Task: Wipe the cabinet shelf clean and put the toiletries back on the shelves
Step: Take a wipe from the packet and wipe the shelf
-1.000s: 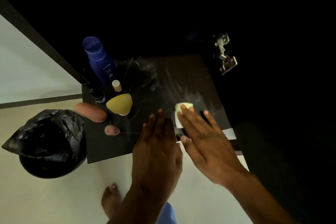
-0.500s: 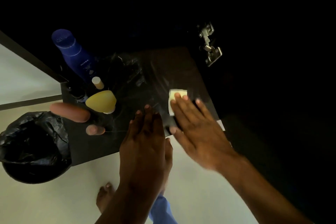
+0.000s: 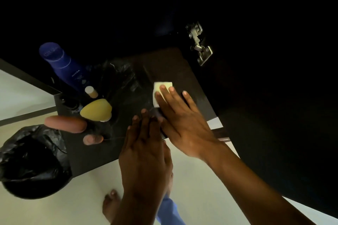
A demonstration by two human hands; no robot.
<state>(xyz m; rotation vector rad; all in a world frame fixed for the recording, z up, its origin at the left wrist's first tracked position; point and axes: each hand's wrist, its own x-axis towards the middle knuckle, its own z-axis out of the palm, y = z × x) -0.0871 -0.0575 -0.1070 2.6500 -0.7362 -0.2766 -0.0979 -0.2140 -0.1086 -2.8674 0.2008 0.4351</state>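
The dark cabinet shelf (image 3: pixel 175 64) shows smeared streaks. My right hand (image 3: pixel 182 120) lies flat on it, fingers pressing a pale wiping pad (image 3: pixel 159 86) onto the middle of the shelf. My left hand (image 3: pixel 144 151) is flat and holds nothing, just left of the right hand over the shelf's front edge. Toiletries stand at the shelf's left end: a blue Nivea bottle (image 3: pixel 64 65), a small white-capped bottle (image 3: pixel 90 91), a yellow makeup sponge (image 3: pixel 96 112) and two pink items (image 3: pixel 65 124) (image 3: pixel 93 139).
A crumpled black plastic bag (image 3: pixel 117 76) lies behind the toiletries. A bin with a black liner (image 3: pixel 31 162) stands on the pale floor at lower left. A metal door hinge (image 3: pixel 199 45) sits at the cabinet's right side. The cabinet interior is very dark.
My right hand has slid the pad a little farther back on the shelf. My left hand has stayed beside it, and my view has shifted slightly.
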